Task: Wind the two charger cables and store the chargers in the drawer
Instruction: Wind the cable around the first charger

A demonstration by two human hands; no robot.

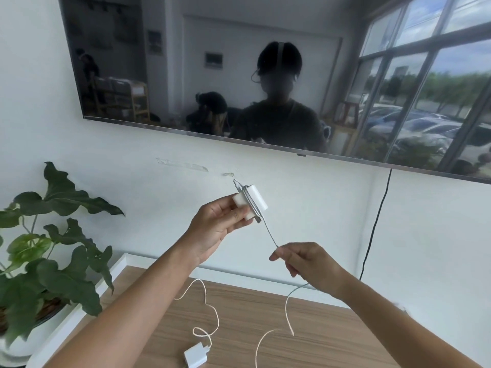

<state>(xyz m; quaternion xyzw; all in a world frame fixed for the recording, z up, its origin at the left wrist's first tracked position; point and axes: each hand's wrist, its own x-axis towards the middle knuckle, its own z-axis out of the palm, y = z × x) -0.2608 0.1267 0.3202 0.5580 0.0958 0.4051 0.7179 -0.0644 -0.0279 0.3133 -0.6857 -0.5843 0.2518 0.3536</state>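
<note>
Big dark TV [265, 75] on the white wall [66, 150] fills the far top of view; a black cord [377, 221] hangs from its lower edge on the right, down behind the wooden cabinet top [332, 341]. Leafy green plant [53, 261] in a white pot [26, 349] sits at near left, beside the cabinet's white edge.

Left hand [215, 224] is raised in front of the wall, centre of view, fingers & thumb curled round a white charger [249, 203] w/ several turns of its cable [269, 235] wrapped across the body. From the charger the cable runs taut, down & right, to the right hand [305, 261], which pinches it between thumb and forefinger, other fingers curled under. Below that hand the cable drops loose to the cabinet top and trails off the near edge of view.

Second white charger [195, 355] lies flat on the cabinet top, near centre, well apart from both hands. Its cable [210, 309] snakes away in loose loops toward the far side; far end prob. lies behind the left forearm, can't tell.
</note>
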